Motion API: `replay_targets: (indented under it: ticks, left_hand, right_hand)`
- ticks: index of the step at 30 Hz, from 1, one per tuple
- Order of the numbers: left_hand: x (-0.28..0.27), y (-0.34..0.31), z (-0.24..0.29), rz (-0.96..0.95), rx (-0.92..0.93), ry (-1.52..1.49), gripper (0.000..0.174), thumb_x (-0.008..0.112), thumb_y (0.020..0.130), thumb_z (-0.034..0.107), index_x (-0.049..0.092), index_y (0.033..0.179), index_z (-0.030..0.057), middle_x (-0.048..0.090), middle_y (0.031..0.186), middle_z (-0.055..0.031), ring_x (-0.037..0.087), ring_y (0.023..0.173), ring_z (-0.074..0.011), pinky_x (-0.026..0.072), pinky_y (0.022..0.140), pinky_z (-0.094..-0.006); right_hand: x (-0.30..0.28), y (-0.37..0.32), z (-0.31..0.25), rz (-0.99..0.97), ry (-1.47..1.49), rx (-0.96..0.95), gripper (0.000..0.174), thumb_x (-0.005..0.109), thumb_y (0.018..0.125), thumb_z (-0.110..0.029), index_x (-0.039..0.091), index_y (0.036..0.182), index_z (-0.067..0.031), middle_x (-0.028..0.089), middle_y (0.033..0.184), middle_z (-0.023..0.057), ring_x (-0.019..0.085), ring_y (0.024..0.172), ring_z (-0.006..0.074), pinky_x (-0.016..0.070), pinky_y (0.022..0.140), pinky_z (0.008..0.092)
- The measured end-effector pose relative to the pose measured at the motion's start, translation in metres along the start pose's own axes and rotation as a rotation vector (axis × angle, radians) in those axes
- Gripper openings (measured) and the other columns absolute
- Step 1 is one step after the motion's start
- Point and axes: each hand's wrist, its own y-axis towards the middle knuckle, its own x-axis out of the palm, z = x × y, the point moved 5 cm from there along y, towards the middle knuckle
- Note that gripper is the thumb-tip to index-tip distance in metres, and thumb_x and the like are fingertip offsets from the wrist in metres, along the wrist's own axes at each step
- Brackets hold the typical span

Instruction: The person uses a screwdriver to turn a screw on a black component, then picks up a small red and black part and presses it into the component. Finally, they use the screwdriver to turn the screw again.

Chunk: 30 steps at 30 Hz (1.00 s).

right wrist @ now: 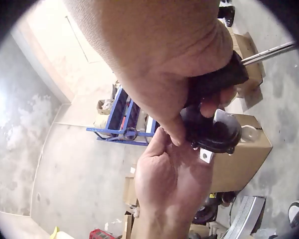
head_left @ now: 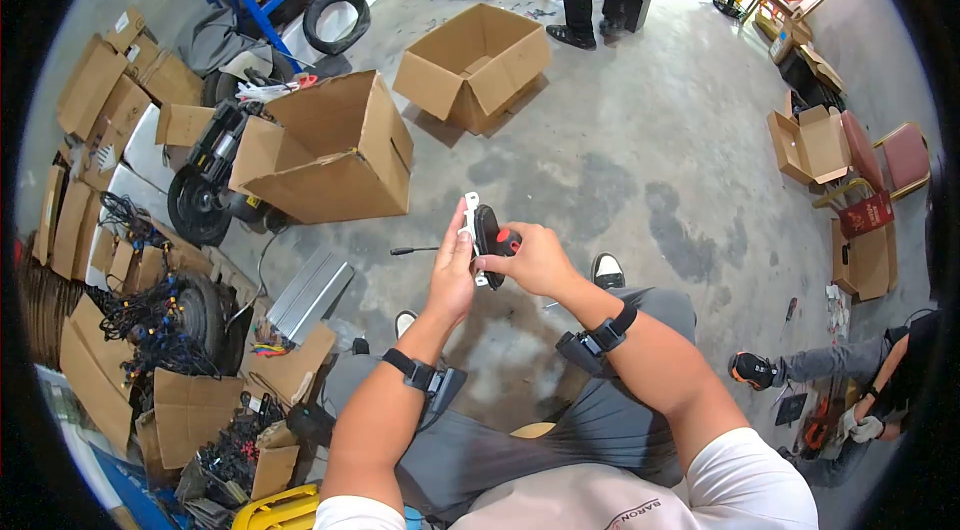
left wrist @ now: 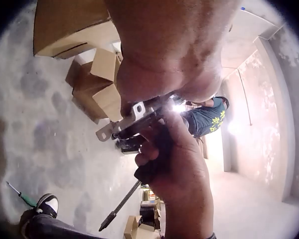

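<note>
My left hand holds a black rounded part with a pale metal bracket along its side. In the right wrist view the part's black housing looks round, with a small holed tab at its edge. My right hand grips a screwdriver by its red and black handle, its thumb close against the part. The screwdriver's shaft points away from the part and ends in a dark tip. My left fingers are partly hidden behind the bracket.
Two open cardboard boxes stand on the floor ahead. Wire bundles, wheels and cartons crowd the left side. A silver metal case lies nearby. A green-handled screwdriver lies by my shoe. Other people are ahead and at right.
</note>
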Motion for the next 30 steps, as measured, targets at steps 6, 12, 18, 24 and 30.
replay_targets:
  ticks: [6, 12, 18, 24, 30]
  left_hand:
    - [0.000, 0.000, 0.000, 0.038, 0.027, 0.051, 0.048, 0.034, 0.107, 0.024, 0.026, 0.153, 0.0158, 0.044, 0.144, -0.0063, 0.051, 0.121, -0.0177, 0.0434, 0.101, -0.0333]
    - [-0.003, 0.000, -0.005, 0.065, -0.017, 0.028, 0.047, 0.034, 0.107, 0.025, 0.028, 0.150, 0.0092, 0.047, 0.140, -0.0073, 0.051, 0.122, -0.0180, 0.0435, 0.100, -0.0334]
    - [-0.004, 0.000, -0.006, 0.087, -0.015, 0.030, 0.046, 0.033, 0.107, 0.026, 0.031, 0.148, 0.0051, 0.051, 0.135, -0.0079, 0.054, 0.118, -0.0175, 0.0440, 0.100, -0.0340]
    - [-0.005, 0.001, -0.007, 0.115, -0.025, 0.038, 0.045, 0.034, 0.107, 0.025, 0.032, 0.146, 0.0037, 0.052, 0.132, -0.0086, 0.054, 0.117, -0.0172, 0.0450, 0.099, -0.0339]
    - [-0.010, 0.001, -0.011, 0.123, -0.049, 0.080, 0.045, 0.037, 0.106, 0.027, 0.035, 0.144, 0.0031, 0.056, 0.128, -0.0080, 0.058, 0.111, -0.0164, 0.0481, 0.093, -0.0322]
  right_hand:
    - [-0.003, -0.002, -0.004, 0.014, -0.029, 0.004, 0.063, 0.085, 0.065, -0.044, 0.067, 0.103, 0.0030, 0.069, 0.085, 0.0214, 0.069, 0.077, 0.0288, 0.0539, 0.074, 0.0370]
    - [-0.005, -0.003, -0.006, 0.012, -0.006, 0.025, 0.059, 0.085, 0.066, -0.041, 0.068, 0.103, 0.0016, 0.069, 0.085, 0.0192, 0.068, 0.077, 0.0266, 0.0530, 0.074, 0.0360]
    - [-0.006, -0.004, -0.006, 0.013, -0.025, 0.018, 0.064, 0.084, 0.064, -0.047, 0.067, 0.102, 0.0025, 0.069, 0.086, 0.0202, 0.069, 0.078, 0.0297, 0.0538, 0.073, 0.0368]
    - [-0.003, -0.003, -0.003, 0.030, -0.015, 0.014, 0.065, 0.084, 0.064, -0.049, 0.067, 0.102, 0.0011, 0.070, 0.085, 0.0189, 0.070, 0.079, 0.0302, 0.0541, 0.073, 0.0379]
    - [-0.001, -0.004, -0.002, 0.012, -0.037, 0.005, 0.065, 0.082, 0.065, -0.050, 0.067, 0.102, 0.0009, 0.070, 0.086, 0.0189, 0.070, 0.080, 0.0312, 0.0541, 0.073, 0.0383]
